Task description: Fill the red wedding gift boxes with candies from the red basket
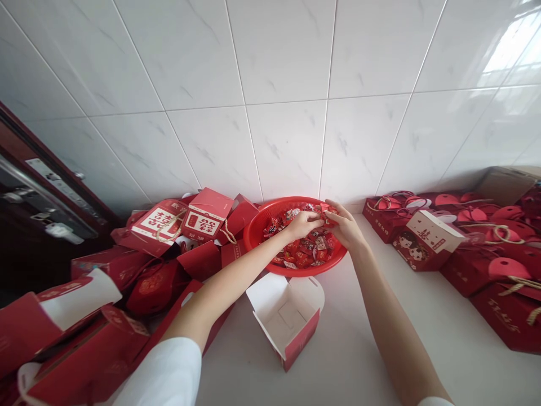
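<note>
At the far left, a jumbled heap of red boxes (207, 206) lies on the desk (338, 349), several with flaps hanging open; these look unfinished. Next, in front of the person, one open box (287, 321) stands with its flaps up and white bottom showing, so I judge it not yet done. Just behind it sits the red basket (302, 272), well stocked with wrapped sweets (302, 256). Over its right part, the left hand (306, 224) has its fingertips drawn together; whether they grip anything, I cannot tell. Beside it, the right hand (343, 226) pinches a red sweet (327, 209). Farther right, closed boxes with cord handles (465, 273) stand in rows, apparently finished. Much seems left.
</note>
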The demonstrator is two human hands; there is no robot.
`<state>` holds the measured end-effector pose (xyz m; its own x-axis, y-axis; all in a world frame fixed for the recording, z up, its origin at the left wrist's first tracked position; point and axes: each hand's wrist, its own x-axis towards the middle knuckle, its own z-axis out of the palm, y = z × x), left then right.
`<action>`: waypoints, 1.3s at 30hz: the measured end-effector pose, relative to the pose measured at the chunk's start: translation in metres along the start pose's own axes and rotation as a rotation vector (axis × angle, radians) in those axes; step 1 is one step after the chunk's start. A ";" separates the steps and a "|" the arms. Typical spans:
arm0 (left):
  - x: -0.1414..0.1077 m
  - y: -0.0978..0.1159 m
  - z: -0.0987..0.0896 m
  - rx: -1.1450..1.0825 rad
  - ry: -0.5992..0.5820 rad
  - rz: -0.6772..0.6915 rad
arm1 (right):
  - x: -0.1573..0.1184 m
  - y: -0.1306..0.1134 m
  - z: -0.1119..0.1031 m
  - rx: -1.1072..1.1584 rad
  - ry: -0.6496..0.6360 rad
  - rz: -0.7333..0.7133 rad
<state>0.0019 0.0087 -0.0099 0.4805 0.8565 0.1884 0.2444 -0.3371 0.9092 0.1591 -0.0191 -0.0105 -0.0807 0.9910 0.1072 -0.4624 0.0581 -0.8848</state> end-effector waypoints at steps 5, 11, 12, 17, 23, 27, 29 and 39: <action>-0.005 0.006 -0.014 0.337 0.061 0.067 | 0.000 0.001 -0.001 0.000 0.002 0.018; -0.014 0.003 -0.066 0.547 -0.128 -0.086 | -0.002 -0.002 0.003 0.011 0.009 0.044; -0.015 -0.001 -0.076 0.584 -0.180 -0.137 | -0.002 -0.002 0.004 0.007 0.021 0.049; -0.028 -0.023 -0.109 0.732 -0.288 -0.298 | -0.003 -0.003 0.005 -0.013 0.067 0.059; -0.035 -0.031 -0.115 0.889 -0.357 -0.435 | -0.003 -0.003 0.005 -0.015 0.022 0.047; -0.037 -0.026 -0.110 0.960 -0.412 -0.488 | -0.003 -0.004 0.004 -0.024 0.023 0.052; -0.039 -0.024 -0.105 0.989 -0.416 -0.498 | -0.003 -0.003 0.003 -0.032 0.017 0.050; -0.046 -0.009 -0.092 1.060 -0.220 -0.401 | -0.004 -0.005 0.007 -0.028 0.030 0.057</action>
<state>-0.0998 0.0087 0.0078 0.3191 0.9249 -0.2069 0.9472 -0.3041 0.1015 0.1556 -0.0243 -0.0036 -0.0794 0.9959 0.0433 -0.4327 0.0047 -0.9015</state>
